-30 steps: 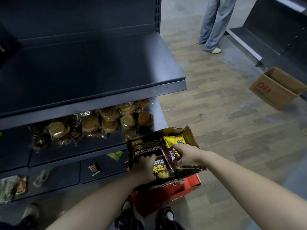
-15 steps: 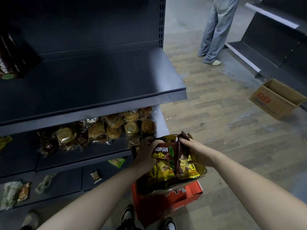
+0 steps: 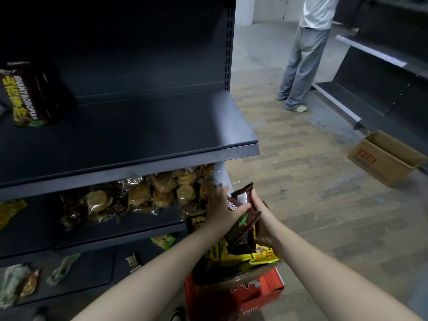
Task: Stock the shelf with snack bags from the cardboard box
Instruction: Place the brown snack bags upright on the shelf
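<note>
Both my hands hold brown snack bags (image 3: 243,218) lifted above the open red cardboard box (image 3: 234,295). My left hand (image 3: 222,209) grips the stack from the left, thumb across the front. Against the bags' right side, my right hand (image 3: 257,218) curls its fingers round them. More yellow and brown bags (image 3: 250,256) lie in the box. The dark upper shelf (image 3: 139,135) carries matching brown bags (image 3: 30,98) standing at its far left.
Wrapped pastries (image 3: 143,195) fill the shelf below. Lower shelves hold scattered small packets (image 3: 162,240). A person (image 3: 305,56) stands on the wooden floor at the back. An open brown carton (image 3: 384,156) lies at right, beside another dark shelf unit (image 3: 370,72).
Both hands have risen out of the box with the brown bags, toward the shelf. My view has tilted up, showing the bags on the upper shelf.
</note>
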The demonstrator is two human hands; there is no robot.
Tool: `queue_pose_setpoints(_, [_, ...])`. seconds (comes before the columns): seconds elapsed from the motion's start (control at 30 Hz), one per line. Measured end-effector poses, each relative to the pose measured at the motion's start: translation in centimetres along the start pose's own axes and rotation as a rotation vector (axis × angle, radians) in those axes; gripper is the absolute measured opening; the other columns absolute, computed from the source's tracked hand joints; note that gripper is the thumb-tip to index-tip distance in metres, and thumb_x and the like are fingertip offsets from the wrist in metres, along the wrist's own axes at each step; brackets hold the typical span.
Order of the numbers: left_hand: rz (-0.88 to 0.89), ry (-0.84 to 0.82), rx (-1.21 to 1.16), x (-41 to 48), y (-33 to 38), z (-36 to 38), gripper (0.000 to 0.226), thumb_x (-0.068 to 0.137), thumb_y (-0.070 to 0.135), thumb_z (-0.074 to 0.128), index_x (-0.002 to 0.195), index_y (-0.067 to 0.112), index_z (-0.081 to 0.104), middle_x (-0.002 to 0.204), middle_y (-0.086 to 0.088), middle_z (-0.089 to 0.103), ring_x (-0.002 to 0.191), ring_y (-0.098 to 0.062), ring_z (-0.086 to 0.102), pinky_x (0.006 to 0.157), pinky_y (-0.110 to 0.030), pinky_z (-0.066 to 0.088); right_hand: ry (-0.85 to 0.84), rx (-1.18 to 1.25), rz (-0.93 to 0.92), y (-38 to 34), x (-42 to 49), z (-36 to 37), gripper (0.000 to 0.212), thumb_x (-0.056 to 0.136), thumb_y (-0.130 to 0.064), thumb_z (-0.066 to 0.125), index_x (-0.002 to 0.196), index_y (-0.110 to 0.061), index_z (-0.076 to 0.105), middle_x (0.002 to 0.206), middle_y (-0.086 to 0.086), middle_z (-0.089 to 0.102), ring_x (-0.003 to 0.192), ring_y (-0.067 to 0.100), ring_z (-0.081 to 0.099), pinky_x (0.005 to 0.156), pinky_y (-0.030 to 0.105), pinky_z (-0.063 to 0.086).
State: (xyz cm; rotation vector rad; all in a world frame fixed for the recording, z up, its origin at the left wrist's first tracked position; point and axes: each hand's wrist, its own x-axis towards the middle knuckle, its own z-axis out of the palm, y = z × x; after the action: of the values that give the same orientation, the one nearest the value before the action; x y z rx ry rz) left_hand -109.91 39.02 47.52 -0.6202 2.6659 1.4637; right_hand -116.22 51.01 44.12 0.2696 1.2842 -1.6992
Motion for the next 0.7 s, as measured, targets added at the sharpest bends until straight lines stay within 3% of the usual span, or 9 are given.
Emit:
queue_pose_setpoints(0.07, [-0.079,0.015,0.004,-0.2,0.5,0.0,0.107,0.075,0.047,0.074,0.151,0.015,0.005,0.157,-0.004,0.007,0.146,-0.022,0.008,0.119,-0.036,0.013,0.017,-0.032,0.003,-0.1,-0.2,0.2,0.075,0.084,-0.077,0.033,0.116,-0.018,0.067,0.111,0.014,0.071,0.099,0.030,0.069,0.080,0.040,0.056])
queue_pose_setpoints(0.13, [-0.093,-0.027,-0.013,-0.4,0.6,-0.4,0.115,0.074,0.051,0.072,0.151,0.015,-0.006,0.158,-0.004,0.001,0.146,-0.020,0.004,0.117,-0.032,0.011,0.023,-0.037,-0.002,-0.2,-0.4,0.1,0.079,0.083,-0.079,0.032,0.118,-0.017,0.068,0.113,0.016,0.070,0.104,0.033,0.067,0.089,0.045,0.053])
queue_pose_setpoints(0.27, [-0.012,-0.143,-0.051,-1.5,0.9,-1.3,0.087,0.080,0.038,0.072,0.146,0.013,0.020,0.139,0.004,0.035,0.126,-0.007,0.034,0.097,-0.018,0.030,0.039,0.058,-0.002,-0.2,-0.5,-0.1,0.086,0.078,-0.082,0.038,0.128,-0.017,0.062,0.127,0.020,0.061,0.117,0.038,0.058,0.104,0.055,0.041])
queue_pose_setpoints(0.37, [0.134,-0.147,-0.046,-2.5,1.2,-1.5,0.084,0.070,0.047,0.070,0.141,0.020,0.033,0.137,0.006,0.043,0.125,-0.010,0.043,0.104,-0.029,0.038,-0.006,0.106,-0.038,-0.3,-0.5,0.6,0.073,0.086,-0.073,0.040,0.124,-0.014,0.064,0.122,0.019,0.064,0.108,0.035,0.064,0.088,0.046,0.053])
queue_pose_setpoints(0.47, [0.330,-0.144,0.065,-2.7,2.3,-2.1,0.086,0.072,0.049,0.071,0.145,0.025,0.034,0.152,0.004,0.030,0.143,-0.007,0.017,0.118,-0.034,0.019,-0.050,0.142,-0.140,-0.7,-1.7,2.1,0.051,0.098,-0.053,0.037,0.110,-0.015,0.068,0.101,0.012,0.074,0.089,0.023,0.072,0.066,0.032,0.058])
queue_pose_setpoints(0.53, [0.494,-0.039,0.243,-2.4,3.4,-2.8,0.083,0.065,0.066,0.062,0.139,0.034,0.043,0.156,0.010,0.021,0.144,-0.005,0.000,0.120,-0.035,0.005,-0.077,0.185,-0.215,-1.5,-2.3,2.9,0.044,0.101,-0.042,0.033,0.114,-0.013,0.064,0.087,0.005,0.074,0.084,0.018,0.071,0.073,0.031,0.058])
queue_pose_setpoints(0.6, [0.538,0.081,0.373,-2.2,4.1,-3.4,0.077,0.058,0.073,0.059,0.131,0.050,0.046,0.158,0.012,0.008,0.145,-0.012,-0.007,0.119,-0.043,0.003,-0.108,0.209,-0.223,-2.4,-3.0,3.6,0.053,0.097,-0.049,0.035,0.111,-0.012,0.069,0.091,0.007,0.073,0.087,0.022,0.070,0.079,0.038,0.056])
queue_pose_setpoints(0.67, [0.466,0.126,0.331,-2.2,4.4,-3.9,0.081,0.059,0.064,0.072,0.132,0.059,0.037,0.157,0.013,-0.003,0.144,-0.016,-0.005,0.119,-0.045,0.010,-0.184,0.257,-0.196,-3.6,-4.0,4.4,0.062,0.091,-0.062,0.036,0.103,-0.015,0.076,0.102,0.014,0.072,0.088,0.030,0.071,0.073,0.044,0.058])
queue_pose_setpoints(0.7, [0.430,0.137,0.260,-2.4,4.7,-4.3,0.091,0.059,0.057,0.078,0.136,0.058,0.030,0.155,0.012,-0.004,0.143,-0.015,-0.002,0.119,-0.041,0.013,-0.200,0.268,-0.187,-4.1,-4.2,4.5,0.064,0.090,-0.064,0.036,0.109,-0.016,0.073,0.111,0.017,0.070,0.096,0.033,0.069,0.079,0.049,0.057])
